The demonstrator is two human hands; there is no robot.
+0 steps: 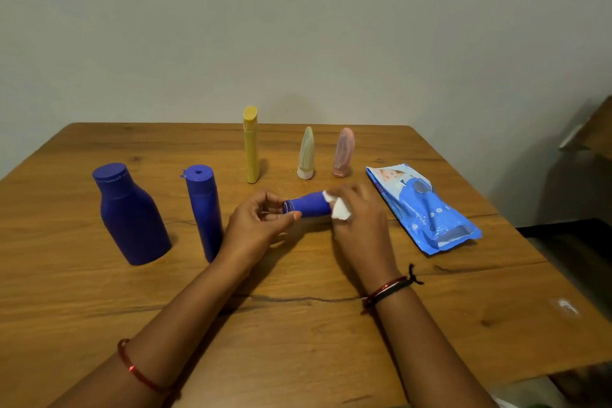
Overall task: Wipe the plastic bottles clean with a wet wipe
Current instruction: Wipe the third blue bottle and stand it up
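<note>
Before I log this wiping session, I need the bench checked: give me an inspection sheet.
Surface: wooden table, cracked grain.
Job's things: small blue bottle held sideways; wet wipe against it; five more bottles standing behind.
Clutter: blue wipes pack lying at right.
Grips: left hand pinches the bottle's cap end; right hand presses the wipe.
Cables: nothing seen.
Surroundings: plain wall.

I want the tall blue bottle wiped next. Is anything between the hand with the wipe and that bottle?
Yes. The right hand presses the wet wipe on the small blue bottle; the left hand, gripping its cap end, sits between it and the tall blue bottle.
</note>
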